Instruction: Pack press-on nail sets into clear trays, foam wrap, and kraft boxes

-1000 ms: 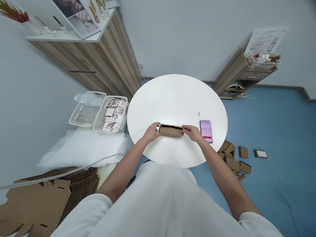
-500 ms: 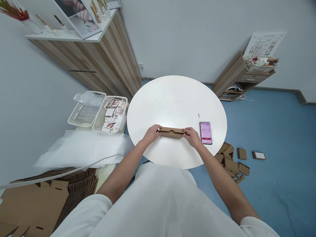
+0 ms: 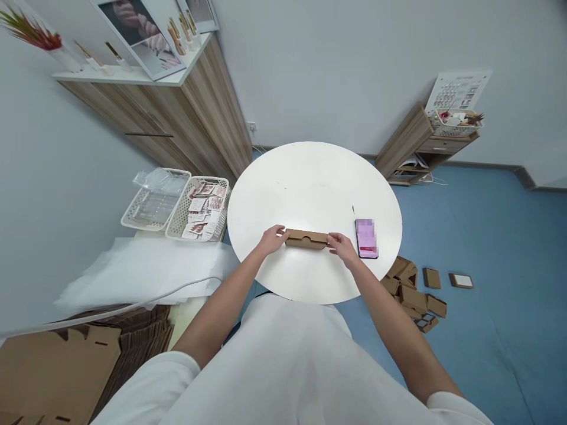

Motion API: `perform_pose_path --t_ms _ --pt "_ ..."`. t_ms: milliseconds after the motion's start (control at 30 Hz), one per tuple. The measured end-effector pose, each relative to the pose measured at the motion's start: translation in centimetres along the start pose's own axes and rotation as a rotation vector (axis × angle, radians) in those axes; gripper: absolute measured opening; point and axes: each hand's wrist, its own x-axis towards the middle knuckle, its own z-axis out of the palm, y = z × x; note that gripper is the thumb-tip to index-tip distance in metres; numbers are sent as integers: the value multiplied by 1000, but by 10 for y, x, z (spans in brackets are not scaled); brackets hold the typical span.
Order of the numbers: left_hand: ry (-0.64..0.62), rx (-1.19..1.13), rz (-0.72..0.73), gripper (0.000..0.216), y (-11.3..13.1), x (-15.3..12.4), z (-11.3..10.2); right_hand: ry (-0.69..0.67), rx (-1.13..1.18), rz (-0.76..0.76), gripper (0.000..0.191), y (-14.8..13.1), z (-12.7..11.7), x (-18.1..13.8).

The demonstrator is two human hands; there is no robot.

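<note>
A small brown cardboard box sits between my hands on the white round table, its lid flap with the curved notch facing me. At its left end, the fingers of my left hand press against the corner. My right hand grips the opposite end, thumb and fingers at the edge. What is inside the box cannot be seen. To the right of my right hand lies a phone with a lit pink screen, part of it blurred.
Left of the table stand a white basket of printed cards and a basket with clear plastic. White sheets and stacked flat cardboard lie nearer. Folded boxes are piled on the floor at right.
The lid of the box sits lower, and its front flap with the notch now lies closer against the front. My hands stay at both ends. The view has shifted slightly.
</note>
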Motion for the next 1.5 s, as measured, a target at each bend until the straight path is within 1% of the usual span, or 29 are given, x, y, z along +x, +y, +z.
perform_pose_path --t_ms 133,233,333,533,600,700,767,867,967,1100,1233,1333,1500 --pt "-40 -84 -74 49 -2 7 0 -56 -60 87 35 -10 -4 1" --pt "-82 -126 -79 49 -4 10 -2 -86 -103 106 36 -14 -7 2" --pt "-101 -142 -71 49 -7 10 -2 -88 -143 104 39 -14 -8 3" --pt "-63 -86 -7 44 -18 12 5 -38 -262 52 36 -7 -1 5" --pt "-38 -51 7 41 -18 12 6 -11 -310 27 34 -7 2 6" --pt "-21 -56 -23 41 -13 9 6 2 -348 24 31 -10 4 6" --pt "-52 -115 -76 43 -10 4 6 -15 -308 42 33 -11 3 3" --pt "-110 -220 -183 41 -6 -3 7 -64 -187 75 39 -10 2 -1" --pt "-102 -281 -276 42 -6 -8 8 -88 -129 84 37 -5 1 -5" --pt "-79 -286 -356 47 -7 -13 11 -89 -89 105 34 3 3 -10" --pt "-102 -295 -367 43 -10 -21 13 -36 -37 145 37 11 8 -16" --pt "-121 -307 -339 36 -13 -26 16 13 -31 152 34 17 11 -19" --pt "-97 -253 -286 21 -15 -29 21 79 -92 71 26 23 12 -19"
